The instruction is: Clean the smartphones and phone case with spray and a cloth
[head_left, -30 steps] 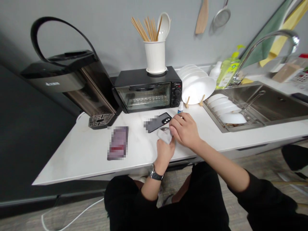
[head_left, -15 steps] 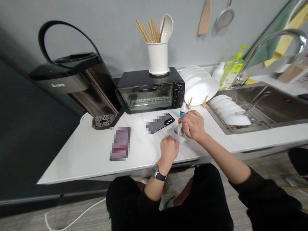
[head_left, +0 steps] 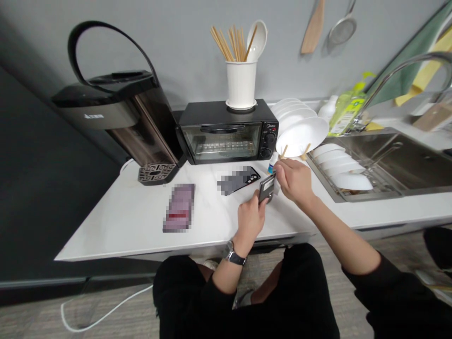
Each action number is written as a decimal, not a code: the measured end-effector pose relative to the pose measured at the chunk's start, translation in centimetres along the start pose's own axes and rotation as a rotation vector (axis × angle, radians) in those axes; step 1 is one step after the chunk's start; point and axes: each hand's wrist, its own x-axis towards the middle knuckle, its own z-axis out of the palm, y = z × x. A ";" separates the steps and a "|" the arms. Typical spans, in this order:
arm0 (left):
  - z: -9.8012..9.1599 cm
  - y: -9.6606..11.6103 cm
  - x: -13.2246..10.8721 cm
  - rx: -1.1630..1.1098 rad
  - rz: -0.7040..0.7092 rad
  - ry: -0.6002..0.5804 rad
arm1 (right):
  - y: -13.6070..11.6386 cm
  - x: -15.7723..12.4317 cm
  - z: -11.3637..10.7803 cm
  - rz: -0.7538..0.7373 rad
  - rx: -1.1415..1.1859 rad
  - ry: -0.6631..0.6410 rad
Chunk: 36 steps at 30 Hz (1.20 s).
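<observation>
My left hand (head_left: 250,216), with a watch on its wrist, grips the lower left end of a small grey flat device (head_left: 266,188) held up over the counter. The fingers of my right hand (head_left: 294,182) are closed at the device's upper right end. Something pale shows below those fingers, too small to make out. Just behind my right hand stands a small white bottle (head_left: 273,162) with a blue label. A dark phone-like object (head_left: 240,181) with round camera rings lies left of the device. Farther left lies a purple pixelated object (head_left: 179,207).
A black toaster oven (head_left: 226,136) stands behind, with a white cup of sticks (head_left: 241,84) on top. A black dispenser (head_left: 141,122) is at the left. Right are upright plates (head_left: 303,134), the sink (head_left: 413,160) with bowls, and green soap (head_left: 348,110).
The grey device is now tilted up between both hands, and my left hand has taken hold of it. The whole view has shifted slightly.
</observation>
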 end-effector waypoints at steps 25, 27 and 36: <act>-0.5 0.8 0.3 0.103 0.067 -0.129 | -3.1 -0.3 0.2 -0.284 0.003 0.116; -0.6 0.9 0.6 0.103 0.077 -0.131 | -3.0 -0.2 0.2 -0.244 -0.008 0.165; -1.7 0.2 -1.2 -0.220 0.076 0.013 | 1.6 -3.4 2.4 0.344 0.183 0.373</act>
